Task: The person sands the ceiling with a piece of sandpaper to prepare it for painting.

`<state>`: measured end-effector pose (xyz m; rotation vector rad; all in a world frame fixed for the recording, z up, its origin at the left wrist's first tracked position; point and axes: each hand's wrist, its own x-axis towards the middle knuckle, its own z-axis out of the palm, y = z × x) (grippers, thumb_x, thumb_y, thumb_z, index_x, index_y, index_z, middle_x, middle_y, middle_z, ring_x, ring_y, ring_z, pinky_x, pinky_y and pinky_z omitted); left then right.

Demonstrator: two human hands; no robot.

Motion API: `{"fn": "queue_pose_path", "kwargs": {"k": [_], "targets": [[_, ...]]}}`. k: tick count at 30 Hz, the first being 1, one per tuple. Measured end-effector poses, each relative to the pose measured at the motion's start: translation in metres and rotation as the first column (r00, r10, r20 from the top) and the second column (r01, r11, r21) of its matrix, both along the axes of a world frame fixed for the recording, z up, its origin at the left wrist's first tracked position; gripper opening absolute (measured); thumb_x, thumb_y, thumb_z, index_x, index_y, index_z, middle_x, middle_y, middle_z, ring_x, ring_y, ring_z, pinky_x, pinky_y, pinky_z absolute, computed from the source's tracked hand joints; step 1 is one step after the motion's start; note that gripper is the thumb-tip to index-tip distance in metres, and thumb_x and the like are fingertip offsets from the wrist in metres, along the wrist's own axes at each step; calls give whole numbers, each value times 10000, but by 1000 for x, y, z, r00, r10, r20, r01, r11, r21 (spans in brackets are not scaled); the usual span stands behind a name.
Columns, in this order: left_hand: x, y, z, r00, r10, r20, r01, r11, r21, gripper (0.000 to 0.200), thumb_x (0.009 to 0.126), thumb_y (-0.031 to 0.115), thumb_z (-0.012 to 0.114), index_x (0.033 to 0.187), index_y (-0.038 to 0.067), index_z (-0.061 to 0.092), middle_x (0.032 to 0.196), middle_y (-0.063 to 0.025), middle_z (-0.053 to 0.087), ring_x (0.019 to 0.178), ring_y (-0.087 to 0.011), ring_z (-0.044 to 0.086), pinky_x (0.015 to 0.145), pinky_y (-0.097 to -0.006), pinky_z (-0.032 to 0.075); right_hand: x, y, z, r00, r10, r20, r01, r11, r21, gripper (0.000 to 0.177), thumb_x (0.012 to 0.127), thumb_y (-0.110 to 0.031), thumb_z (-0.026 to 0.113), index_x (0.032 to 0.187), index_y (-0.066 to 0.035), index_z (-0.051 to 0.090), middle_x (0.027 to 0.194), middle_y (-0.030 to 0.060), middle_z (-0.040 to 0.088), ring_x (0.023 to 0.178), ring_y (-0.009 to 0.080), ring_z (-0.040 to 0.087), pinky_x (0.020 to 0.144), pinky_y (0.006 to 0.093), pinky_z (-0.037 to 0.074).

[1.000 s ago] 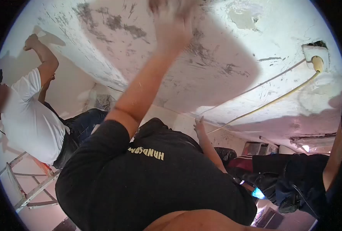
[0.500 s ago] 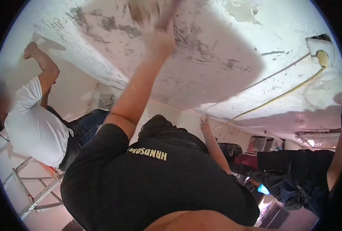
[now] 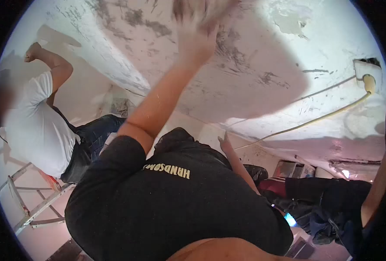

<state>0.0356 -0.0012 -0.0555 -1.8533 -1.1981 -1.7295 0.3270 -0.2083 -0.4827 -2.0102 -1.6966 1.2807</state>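
Observation:
My left hand (image 3: 197,41) is raised at the top centre against the stained, patchy wall surface (image 3: 249,82). Its fingers are closed round a brownish thing, blurred and partly cut off by the frame's top edge, which I cannot make out. Lower down, my right hand (image 3: 226,142) shows small beyond my black shirt (image 3: 171,209). Its fingers are apart, close to the pale surface, and I see nothing in it; contact is unclear.
A person in a white shirt (image 3: 45,126) has an arm raised at the left, above a metal ladder (image 3: 45,206). A yellowish cable (image 3: 310,124) runs from a wall socket (image 3: 367,71). Another person's dark clothing (image 3: 327,191) is at the right.
My left hand and the thing in it have shifted right and slightly up in view. My right hand sits a little further left. The cable and socket appear lower as the view has shifted.

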Motion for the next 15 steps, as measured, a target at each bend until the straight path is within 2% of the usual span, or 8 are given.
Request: {"fn": "queue_pose_path", "kwargs": {"k": [2,4,6,7,8,10,13,15], "targets": [[-13,2,64,994,-89,65,87,996,35,381,836,175,605,1217,189,597,1194,-163,553,1187,-501,398,1025,-594,267,-2,2,19,999,-30,-35,29,999,-46,808,911,-336,533,1468,-16,44,1321,374,380,1246,453,404,1033,414,332],[-4,-30,122,925,-18,380,120,962,-247,315,884,75,485,1177,-4,573,1052,-230,607,1005,-362,569,844,-408,428,-9,11,36,995,-88,-54,78,982,-173,790,917,-331,523,1464,11,68,1414,343,292,1296,409,371,1075,375,292],[-8,-1,46,976,-51,210,63,997,-53,345,863,152,560,1204,114,591,1152,-220,568,1144,-486,433,990,-538,296,10,10,-20,994,23,-104,-30,998,-60,779,923,-306,516,1468,2,51,1454,323,224,1294,420,369,1065,372,315],[-8,8,9,994,20,104,-22,999,23,358,856,175,584,1213,145,596,1196,-222,549,1196,-528,381,1041,-580,250,10,9,-40,992,92,90,-101,990,101,764,928,-290,512,1474,-25,47,1483,303,158,1274,438,386,1035,386,364],[-1,-12,-19,972,232,-38,-232,973,1,359,857,165,578,1213,122,592,1228,-239,530,1216,-531,363,1046,-574,245,11,9,-48,998,51,-21,-49,994,99,762,930,-306,514,1480,-56,49,1486,307,129,1256,448,403,1034,404,367],[17,-24,-92,986,164,40,-146,948,-283,355,871,152,549,1220,101,587,1348,-233,438,1270,-535,291,1050,-578,234,15,-1,-46,993,117,21,-118,993,2,782,923,-308,524,1477,-44,40,1467,321,173,1260,443,397,1033,406,363],[-17,-10,-56,974,145,-177,-163,982,-91,401,868,154,547,1263,87,551,1381,-237,399,1260,-520,318,1040,-567,259,7,-8,6,991,123,58,-113,981,-159,769,920,-315,518,1478,-58,55,1396,358,292,1206,458,446,999,433,385],[-33,9,0,997,-22,72,19,999,34,450,855,151,556,1295,67,510,1366,-248,411,1234,-489,365,1034,-551,276,22,-3,-36,995,94,-20,-86,964,253,748,921,-320,520,1480,-79,84,1319,373,389,1159,474,478,981,452,389]]}}
